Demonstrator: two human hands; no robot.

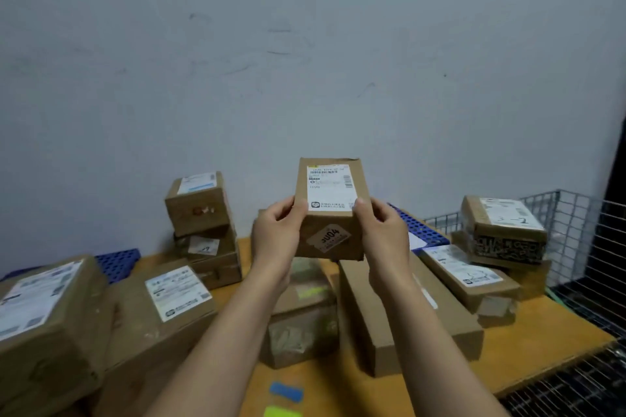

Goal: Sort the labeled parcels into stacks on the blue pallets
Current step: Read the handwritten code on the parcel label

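Parcel [328, 210] raised label-up, left hand [276, 230] and right hand [384, 230] gripping its sides; best read the label before picking a pallet [418, 225].

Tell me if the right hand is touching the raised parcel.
Touching: the head view shows the right hand gripping the right edge of the raised parcel.
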